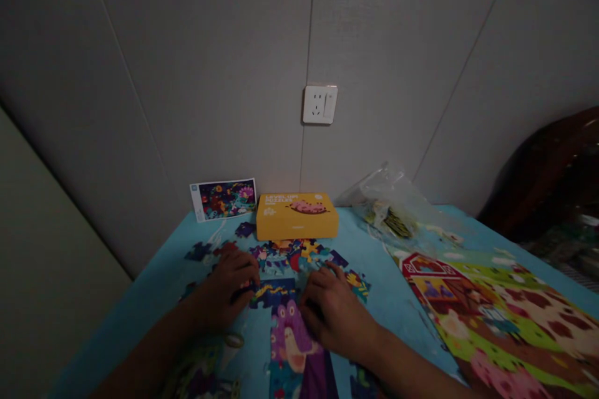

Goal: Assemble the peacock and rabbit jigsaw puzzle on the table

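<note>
My left hand [231, 290] is closed, its thumb and fingers curled around what looks like a dark jigsaw puzzle piece [244, 287]. Just right of it lies a joined dark-blue puzzle strip [276, 290] with yellow marks. My right hand [330, 305] is closed too, fingers bent down beside a joined purple puzzle section [291, 330] showing a wide-mouthed creature. Whatever those fingertips grip is hidden. Beyond both hands, several loose colourful pieces [276, 262] are heaped before the yellow puzzle box [297, 217]. More pieces [200, 252] lie scattered at the left.
A reference picture card [227, 199] leans against the wall left of the box. A clear plastic bag [390, 206] sits at the back right. An assembled farm puzzle [505, 324] covers the table's right side. The blue tablecloth [154, 299] meets the grey wall, which has a socket [320, 105].
</note>
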